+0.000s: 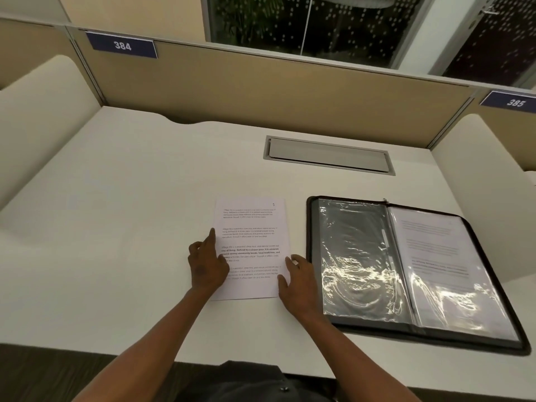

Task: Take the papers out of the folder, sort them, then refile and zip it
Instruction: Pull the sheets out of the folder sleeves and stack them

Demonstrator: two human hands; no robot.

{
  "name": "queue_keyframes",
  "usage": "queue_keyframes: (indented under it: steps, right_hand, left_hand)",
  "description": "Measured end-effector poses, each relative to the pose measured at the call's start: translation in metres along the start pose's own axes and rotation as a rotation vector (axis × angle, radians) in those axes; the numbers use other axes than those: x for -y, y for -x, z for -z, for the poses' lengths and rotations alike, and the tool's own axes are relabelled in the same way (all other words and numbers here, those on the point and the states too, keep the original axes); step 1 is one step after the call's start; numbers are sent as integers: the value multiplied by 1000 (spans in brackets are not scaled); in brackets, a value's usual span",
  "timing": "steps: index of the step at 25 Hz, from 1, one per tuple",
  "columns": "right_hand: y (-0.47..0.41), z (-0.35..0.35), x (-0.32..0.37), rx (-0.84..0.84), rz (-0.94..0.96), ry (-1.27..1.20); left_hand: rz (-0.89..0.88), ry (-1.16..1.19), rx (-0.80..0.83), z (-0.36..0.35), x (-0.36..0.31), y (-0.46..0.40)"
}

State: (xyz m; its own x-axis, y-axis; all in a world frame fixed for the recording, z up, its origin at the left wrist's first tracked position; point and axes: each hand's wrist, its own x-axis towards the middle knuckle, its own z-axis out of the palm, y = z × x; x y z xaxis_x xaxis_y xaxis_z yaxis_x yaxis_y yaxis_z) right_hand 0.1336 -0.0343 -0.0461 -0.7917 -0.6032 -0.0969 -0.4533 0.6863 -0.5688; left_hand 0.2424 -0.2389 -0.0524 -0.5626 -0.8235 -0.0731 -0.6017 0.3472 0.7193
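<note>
One loose sheet (pixel 252 245), one open folder (pixel 406 271), two hands, two number plates.

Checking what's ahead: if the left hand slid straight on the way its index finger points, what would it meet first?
Probably nothing: the left hand points up the paper's left edge, then bare desk to the back partition.

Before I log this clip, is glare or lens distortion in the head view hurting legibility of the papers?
Head view: strong glare streaks the clear plastic sleeves of the open black zip folder, washing out the filed sheet on its right side; the loose white printed sheet on the white desk is evenly lit, its small text soft; wide-angle bending curves the desk and partition edges.
</note>
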Motion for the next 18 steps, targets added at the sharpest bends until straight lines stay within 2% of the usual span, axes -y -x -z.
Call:
queue_keyframes:
  steps: [8,11,13,15,18]
  right_hand:
    - [-4,-9,0,-32,29,113]
    - [-3,-6,4,-97,12,-10]
    - [1,11,3,-231,-34,-171]
    - [6,43,-16,-429,-147,-263]
    - [18,110,-91,-649,-568,-204]
  left_hand:
    - [-53,-60,12,-4,-6,-14]
    - [-37,-75,-7,-4,-5,-15]
    - [-50,-70,-77,-5,-8,-9]
    - [-129,-48,-153,-7,-20,1]
    - [-224,17,-133,-20,-47,27]
